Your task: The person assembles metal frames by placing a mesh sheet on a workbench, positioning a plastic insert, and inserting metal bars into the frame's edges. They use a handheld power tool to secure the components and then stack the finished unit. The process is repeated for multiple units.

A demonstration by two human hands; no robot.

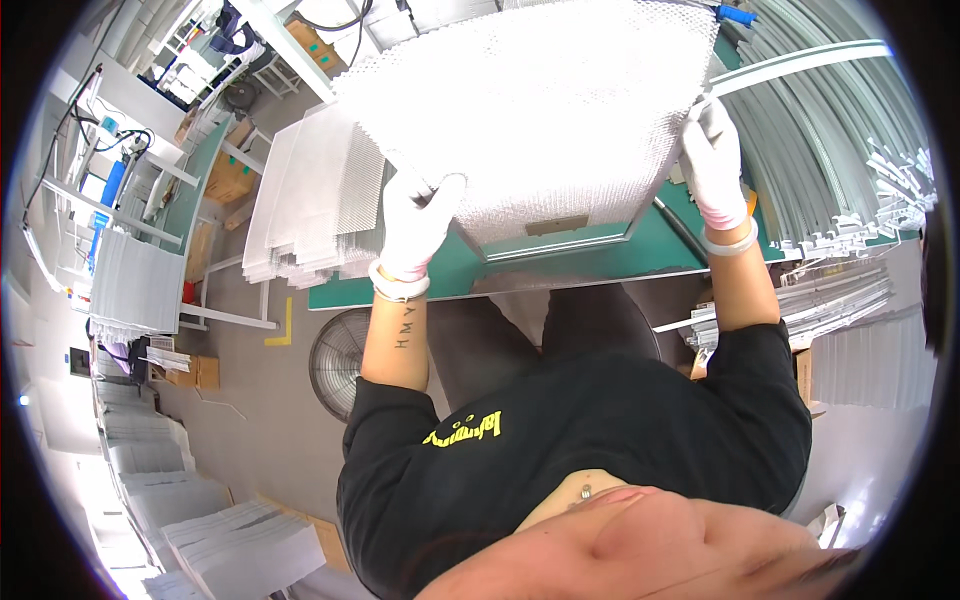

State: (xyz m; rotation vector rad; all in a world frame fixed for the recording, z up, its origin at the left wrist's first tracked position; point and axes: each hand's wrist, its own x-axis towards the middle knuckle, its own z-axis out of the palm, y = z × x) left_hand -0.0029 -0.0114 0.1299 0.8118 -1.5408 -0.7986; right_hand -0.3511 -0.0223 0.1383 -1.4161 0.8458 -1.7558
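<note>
A large, clear textured plastic sheet point(560, 130), glaring white over most of its face, is held up in front of me above the green table top point(350, 290). My left hand point(420, 225), in a white glove, is closed on its near left edge with the thumb on top. At the right edge my right hand point(712, 165), gloved too, pinches the sheet. Beneath it a thin metal frame point(557, 248) shows along the table's near side, with a small brownish label seen through the sheet. A dark rod-shaped tool point(680, 230) lies by my right wrist.
More textured sheets point(300, 200) are stacked at the left, overhanging the table's edge. Long white strips point(820, 140) pile up on the right, with a blue-handled tool point(736, 16) at the back. A floor fan point(340, 365) stands below left. Another green bench point(212, 180) is farther left.
</note>
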